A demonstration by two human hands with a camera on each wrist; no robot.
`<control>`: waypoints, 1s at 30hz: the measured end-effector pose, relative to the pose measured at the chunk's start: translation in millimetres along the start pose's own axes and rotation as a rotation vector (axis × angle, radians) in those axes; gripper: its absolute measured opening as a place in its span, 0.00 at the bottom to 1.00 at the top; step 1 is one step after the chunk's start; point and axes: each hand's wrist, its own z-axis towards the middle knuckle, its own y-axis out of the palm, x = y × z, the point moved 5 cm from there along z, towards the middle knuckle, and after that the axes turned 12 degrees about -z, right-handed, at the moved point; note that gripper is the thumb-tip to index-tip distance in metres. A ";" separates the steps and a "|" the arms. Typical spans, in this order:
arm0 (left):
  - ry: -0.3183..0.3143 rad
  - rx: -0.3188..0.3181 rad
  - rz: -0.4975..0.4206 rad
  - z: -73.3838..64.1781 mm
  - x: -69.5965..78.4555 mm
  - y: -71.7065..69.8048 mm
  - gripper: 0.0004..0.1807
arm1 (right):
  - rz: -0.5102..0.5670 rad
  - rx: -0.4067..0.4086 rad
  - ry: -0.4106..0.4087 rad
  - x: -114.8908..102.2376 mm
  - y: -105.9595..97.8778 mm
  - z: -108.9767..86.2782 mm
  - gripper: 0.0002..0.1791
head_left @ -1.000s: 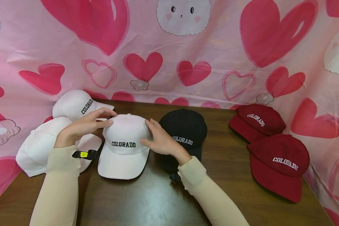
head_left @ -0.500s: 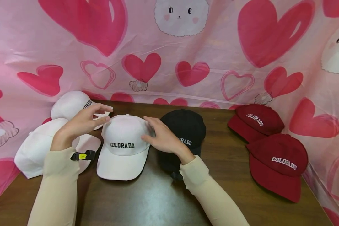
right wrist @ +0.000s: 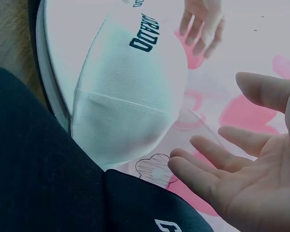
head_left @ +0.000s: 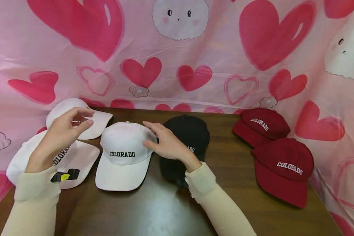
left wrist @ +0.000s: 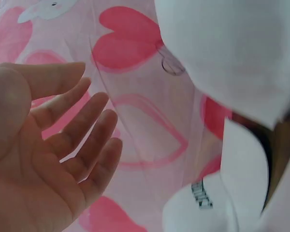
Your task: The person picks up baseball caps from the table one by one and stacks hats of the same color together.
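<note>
Left hand (head_left: 58,136) has drawn leftward from the white COLORADO baseball cap (head_left: 123,160) lying between both empty, relaxed hands; right hand (head_left: 169,143), beside it, is nearer.

a pink cloth (head_left: 218,52) hangs behind the table (head_left: 227,183) and along both its sides, creased in places. red hearts (head_left: 272,36) are printed on it, large near the top and smaller lower down, with heart outlines (head_left: 241,88) among them. a white face (head_left: 180,19) with pink cheeks sits at top centre, another near the right edge. scribbled flowers (head_left: 268,102) touch some hearts. the table is dark brown, with a shine (head_left: 165,206) toward the front.
</note>
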 end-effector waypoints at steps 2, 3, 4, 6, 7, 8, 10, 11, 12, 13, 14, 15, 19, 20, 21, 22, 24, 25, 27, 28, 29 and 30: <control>-0.004 0.030 0.018 -6.0 -5.0 -9.5 0.22 | 0.010 -0.003 0.002 -0.7 -0.3 -0.9 0.39; -0.006 0.042 0.029 -8.8 -7.5 -14.4 0.23 | 0.011 -0.004 0.001 -1.0 -0.4 -1.1 0.39; -0.006 0.051 0.046 -11.7 -9.8 -19.2 0.23 | 0.008 -0.003 0.000 -1.2 -0.6 -1.3 0.39; -0.010 0.068 0.085 -17.4 -15.2 -29.0 0.24 | 0.002 -0.001 -0.006 -1.6 -0.9 -2.0 0.39; -0.014 0.078 0.101 -20.3 -18.3 -33.7 0.25 | -0.003 0.000 -0.008 -1.8 -1.0 -2.2 0.38; -0.022 0.085 0.120 -23.6 -21.5 -38.4 0.26 | -0.006 0.001 -0.013 -2.0 -1.0 -2.3 0.38; -0.035 0.106 0.156 -30.1 -29.4 -47.0 0.27 | -0.009 0.003 -0.023 -2.5 -1.1 -2.4 0.38; -0.042 0.119 0.164 -33.6 -33.9 -51.2 0.27 | -0.008 0.002 -0.028 -3.0 -1.1 -2.7 0.38; -0.055 0.127 0.174 -37.4 -38.2 -55.0 0.28 | -0.005 0.001 -0.035 -3.5 -1.1 -2.7 0.38; -0.070 0.139 0.182 -41.3 -42.8 -58.6 0.29 | -0.004 -0.003 -0.040 -4.0 -0.8 -2.8 0.38; -0.081 0.148 0.183 -45.0 -47.2 -62.0 0.29 | -0.005 -0.006 -0.047 -4.7 -0.6 -2.7 0.38; -0.096 0.164 0.188 -48.6 -51.8 -65.1 0.30 | -0.007 -0.010 -0.053 -5.2 -0.1 -2.7 0.38; -0.179 0.188 0.174 -61.4 -66.4 -73.8 0.36 | -0.020 -0.034 -0.078 -7.0 1.7 -2.5 0.38; -0.190 0.191 0.184 -63.6 -68.9 -75.5 0.37 | -0.023 -0.038 -0.085 -7.5 2.0 -2.5 0.38; -0.213 0.195 0.199 -66.0 -71.6 -77.0 0.39 | -0.024 -0.042 -0.091 -7.7 2.2 -2.5 0.38; -0.237 0.196 0.206 -67.9 -74.1 -78.5 0.40 | -0.027 -0.044 -0.097 -8.3 2.3 -2.5 0.38; -0.299 0.208 0.229 -72.7 -80.9 -81.1 0.42 | -0.029 -0.048 -0.105 -9.0 2.6 -2.4 0.38; -0.325 0.213 0.235 -75.2 -85.4 -82.2 0.44 | -0.031 -0.049 -0.107 -9.4 2.7 -2.2 0.38; -0.381 0.226 0.214 -80.4 -96.6 -84.7 0.46 | -0.031 -0.055 -0.106 -10.0 2.9 -2.0 0.39; -0.397 0.236 0.192 -82.6 -103.1 -85.8 0.46 | -0.031 -0.058 -0.104 -10.3 3.0 -2.1 0.39; -0.414 0.243 0.174 -85.1 -110.6 -86.7 0.47 | -0.031 -0.061 -0.101 -10.5 3.2 -2.1 0.39; -0.413 0.252 0.154 -86.6 -117.9 -88.0 0.47 | -0.033 -0.063 -0.100 -10.7 3.3 -2.1 0.39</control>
